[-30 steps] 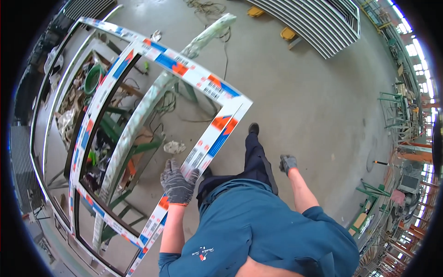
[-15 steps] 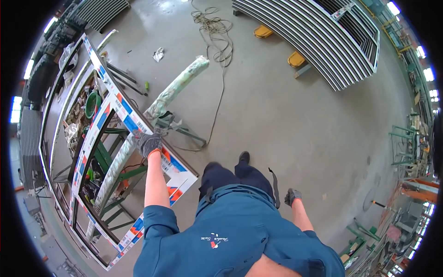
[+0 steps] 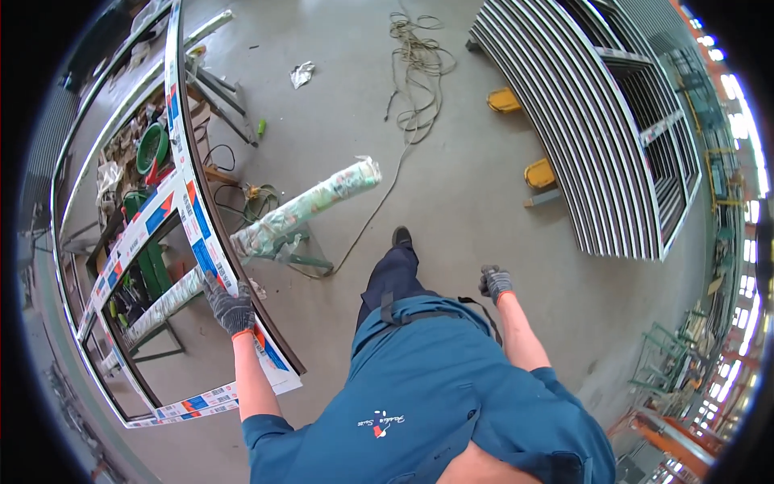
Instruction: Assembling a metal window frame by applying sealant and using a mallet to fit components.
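Observation:
A large frame (image 3: 193, 231), faced with white, blue and red protective film and edged in dark trim, lies at my left. My left hand (image 3: 229, 305), in a dark grey knit glove with an orange cuff, is closed on its near-side bar close to the front corner. Part of the grip is hidden beneath the bar. Under the frame runs a film-wrapped padded support bar (image 3: 310, 206), whose end sticks out to the right. Free in the air at my right side is my gloved right hand (image 3: 495, 282), its fingers curled in with nothing visible in them.
A tangled hose or cable (image 3: 419, 68) trails across the floor toward the support bar. Stacked metal frames (image 3: 580, 129) stand at the far right by yellow blocks (image 3: 538, 173). Beyond my frame are a green basin (image 3: 152, 148) and clutter. Crumpled wrapping (image 3: 301, 74) lies on the floor.
The view has turned, and my legs have shifted in a step. My left hand stays on the bar, while my right hand has swung forward. The stacked frames now appear lower in view.

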The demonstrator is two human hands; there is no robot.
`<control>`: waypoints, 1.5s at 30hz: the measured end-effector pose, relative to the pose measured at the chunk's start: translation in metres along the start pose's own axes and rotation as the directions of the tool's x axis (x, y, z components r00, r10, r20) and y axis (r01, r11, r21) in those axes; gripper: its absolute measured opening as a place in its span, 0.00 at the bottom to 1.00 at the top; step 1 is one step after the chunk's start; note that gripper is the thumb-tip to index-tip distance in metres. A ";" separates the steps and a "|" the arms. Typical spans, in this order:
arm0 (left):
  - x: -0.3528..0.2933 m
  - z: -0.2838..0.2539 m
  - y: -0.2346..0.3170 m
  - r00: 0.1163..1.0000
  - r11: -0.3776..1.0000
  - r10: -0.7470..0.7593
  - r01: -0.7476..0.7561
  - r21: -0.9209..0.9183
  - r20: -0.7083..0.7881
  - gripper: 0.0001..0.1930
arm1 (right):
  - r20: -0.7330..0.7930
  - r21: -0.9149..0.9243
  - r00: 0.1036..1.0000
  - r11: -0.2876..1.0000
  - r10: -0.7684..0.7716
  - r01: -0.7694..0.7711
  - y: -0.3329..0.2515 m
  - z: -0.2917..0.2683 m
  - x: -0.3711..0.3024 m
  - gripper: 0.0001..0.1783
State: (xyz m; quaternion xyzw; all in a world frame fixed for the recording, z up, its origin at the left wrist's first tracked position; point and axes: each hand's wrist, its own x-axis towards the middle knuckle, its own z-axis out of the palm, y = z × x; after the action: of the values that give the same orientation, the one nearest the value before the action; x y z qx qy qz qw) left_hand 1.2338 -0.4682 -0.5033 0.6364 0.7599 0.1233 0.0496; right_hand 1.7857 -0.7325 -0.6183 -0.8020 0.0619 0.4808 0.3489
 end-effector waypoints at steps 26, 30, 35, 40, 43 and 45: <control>0.061 0.038 0.061 0.512 0.435 -0.829 0.843 0.315 -0.226 0.52 | 0.589 -0.531 0.736 0.527 -0.333 0.663 -0.644 0.263 0.253 0.07; 0.032 0.053 0.058 0.509 0.438 -0.824 0.852 0.288 -0.251 0.53 | 0.867 -0.294 0.415 0.391 -0.276 0.872 -0.662 0.423 0.132 0.11; 0.031 0.060 0.061 0.563 0.502 -0.757 0.826 0.257 -0.331 0.52 | 0.996 -0.075 0.079 0.088 -0.043 0.993 -0.634 0.552 0.018 0.12; 0.046 0.059 0.065 0.534 0.465 -0.785 0.843 0.269 -0.315 0.52 | 0.983 0.167 -0.158 -0.094 0.090 0.981 -0.626 0.660 -0.074 0.14; 0.055 0.058 0.069 0.373 0.312 -0.898 0.913 0.262 -0.231 0.58 | 0.980 0.153 -0.146 -0.047 0.136 0.987 -0.624 0.713 -0.112 0.16; 0.070 0.049 0.076 0.269 0.220 -0.949 0.938 0.267 -0.164 0.67 | 0.978 0.091 -0.087 -0.015 0.187 0.996 -0.623 0.752 -0.131 0.16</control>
State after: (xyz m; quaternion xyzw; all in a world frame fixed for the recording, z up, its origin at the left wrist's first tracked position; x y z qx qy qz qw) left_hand 1.3051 -0.3809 -0.5259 0.0478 0.9964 -0.0644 0.0256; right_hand 1.4399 0.1686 -0.4206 -0.2828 -0.8070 0.5184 -0.0108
